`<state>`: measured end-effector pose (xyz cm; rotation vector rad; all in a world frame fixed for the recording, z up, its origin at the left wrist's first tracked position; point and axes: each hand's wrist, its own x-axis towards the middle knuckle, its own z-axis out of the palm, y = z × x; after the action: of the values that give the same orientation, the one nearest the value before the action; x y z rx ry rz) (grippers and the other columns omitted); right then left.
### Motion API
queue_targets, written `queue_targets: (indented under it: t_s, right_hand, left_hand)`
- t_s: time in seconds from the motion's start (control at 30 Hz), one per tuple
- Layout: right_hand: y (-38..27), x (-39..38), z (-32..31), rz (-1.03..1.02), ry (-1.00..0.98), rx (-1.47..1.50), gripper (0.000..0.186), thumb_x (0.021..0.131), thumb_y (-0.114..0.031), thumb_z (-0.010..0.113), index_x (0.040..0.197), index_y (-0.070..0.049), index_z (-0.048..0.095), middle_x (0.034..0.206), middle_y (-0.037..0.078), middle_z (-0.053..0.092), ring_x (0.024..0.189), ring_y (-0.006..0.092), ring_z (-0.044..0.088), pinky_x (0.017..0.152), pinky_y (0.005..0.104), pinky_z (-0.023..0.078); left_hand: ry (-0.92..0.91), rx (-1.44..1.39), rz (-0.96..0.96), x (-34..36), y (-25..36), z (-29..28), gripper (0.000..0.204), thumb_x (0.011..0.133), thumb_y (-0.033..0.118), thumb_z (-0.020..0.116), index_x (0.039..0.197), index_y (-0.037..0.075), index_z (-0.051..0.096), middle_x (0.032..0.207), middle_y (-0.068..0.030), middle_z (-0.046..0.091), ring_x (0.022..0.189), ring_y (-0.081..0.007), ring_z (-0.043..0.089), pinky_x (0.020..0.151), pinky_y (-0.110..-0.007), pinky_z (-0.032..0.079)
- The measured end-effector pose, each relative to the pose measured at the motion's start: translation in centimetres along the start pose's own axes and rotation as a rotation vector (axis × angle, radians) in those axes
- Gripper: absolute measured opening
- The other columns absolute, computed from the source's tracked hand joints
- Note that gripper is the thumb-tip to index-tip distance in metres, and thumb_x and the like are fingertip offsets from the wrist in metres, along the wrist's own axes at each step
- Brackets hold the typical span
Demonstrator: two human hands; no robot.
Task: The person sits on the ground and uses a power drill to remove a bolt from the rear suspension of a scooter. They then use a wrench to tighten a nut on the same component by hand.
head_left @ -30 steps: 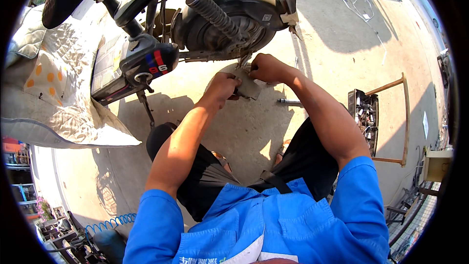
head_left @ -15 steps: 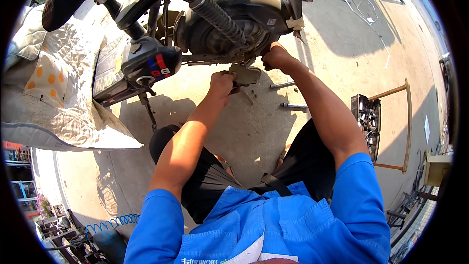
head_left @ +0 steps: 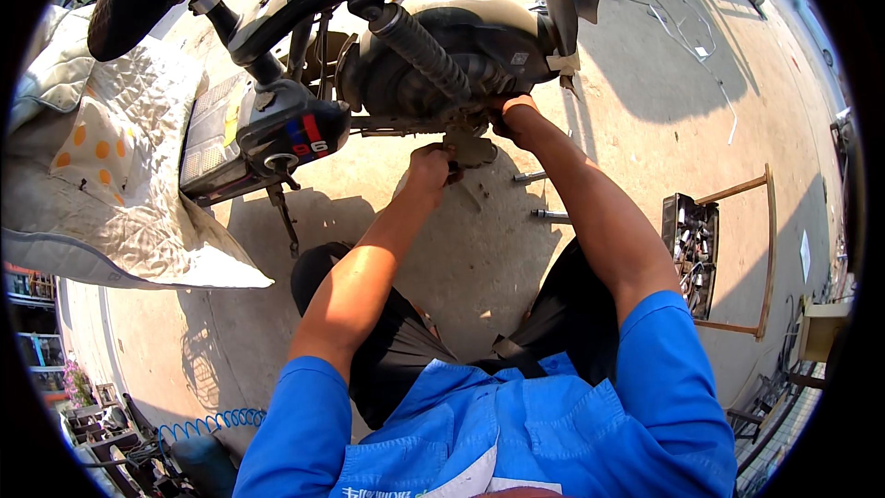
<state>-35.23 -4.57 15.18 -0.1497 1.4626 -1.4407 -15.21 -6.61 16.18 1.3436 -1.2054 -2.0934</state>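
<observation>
An electric scooter or moped stands in front of me, its rear wheel [head_left: 452,55] at the top of the view and a coil shock absorber [head_left: 419,51] slanting across it. Below the hub, my left hand [head_left: 430,169] is closed on the edge of a flat grey plate-like part [head_left: 474,151]. My right hand [head_left: 519,122] is curled in at the lower right of the hub, close to that plate. Its fingertips are hidden among dark parts, so what they grip cannot be made out.
Two metal tools, a bar-like one [head_left: 528,177] and another [head_left: 551,215], lie on the concrete between my knees and the wheel. A tray of tools and small parts [head_left: 690,254] sits at the right by a brown frame [head_left: 771,249]. A quilted cover [head_left: 138,231] hangs at the left.
My right hand has moved slightly left, in against the underside of the hub. My left hand keeps its hold on the plate. The whole view has shifted a little.
</observation>
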Motion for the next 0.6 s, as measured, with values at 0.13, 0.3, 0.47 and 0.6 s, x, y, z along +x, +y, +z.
queue_targets:
  t_s: [0.13, 0.3, 0.47, 0.6]
  right_hand:
    - [0.6, 0.5, 1.2, -0.028, 0.013, -0.039, 0.012, 0.084, -0.017, 0.068, 0.082, -0.010, 0.059, 0.067, 0.001, 0.056, 0.051, 0.0120, 0.048, 0.044, 0.0258, 0.039]
    - [1.1, 1.5, 0.5, -0.077, 0.067, -0.169, 0.015, 0.083, -0.021, 0.070, 0.080, -0.012, 0.059, 0.064, 0.000, 0.053, 0.050, 0.0113, 0.046, 0.044, 0.0254, 0.036]
    - [0.8, 1.4, 0.5, -0.048, -0.023, -0.079, 0.018, 0.082, -0.026, 0.071, 0.078, -0.014, 0.058, 0.063, 0.000, 0.051, 0.050, 0.0111, 0.044, 0.044, 0.0265, 0.035]
    - [0.3, 1.0, 1.0, -0.056, 0.001, -0.125, 0.019, 0.082, -0.029, 0.070, 0.079, -0.015, 0.058, 0.063, 0.000, 0.051, 0.051, 0.0112, 0.044, 0.046, 0.0272, 0.036]
  left_hand:
    - [0.022, -0.023, 0.010, 0.4, -0.5, -0.9, 0.020, 0.092, 0.011, 0.051, 0.106, -0.001, 0.058, 0.094, -0.0098, 0.062, 0.078, -0.0199, 0.060, 0.068, -0.036, 0.052]
    - [-0.002, -0.021, 0.010, 1.0, -0.7, -0.4, 0.021, 0.092, 0.009, 0.049, 0.109, -0.001, 0.057, 0.095, -0.0103, 0.062, 0.078, -0.0204, 0.059, 0.069, -0.036, 0.052]
    - [0.009, -0.063, -0.007, 1.3, -0.7, -0.4, 0.023, 0.092, 0.007, 0.047, 0.111, -0.003, 0.056, 0.094, -0.0123, 0.062, 0.077, -0.0214, 0.060, 0.068, -0.036, 0.052]
    - [-0.016, -0.097, 0.004, 2.0, -1.1, -0.3, 0.024, 0.092, 0.006, 0.047, 0.112, -0.005, 0.055, 0.093, -0.0132, 0.062, 0.076, -0.0221, 0.060, 0.066, -0.037, 0.052]
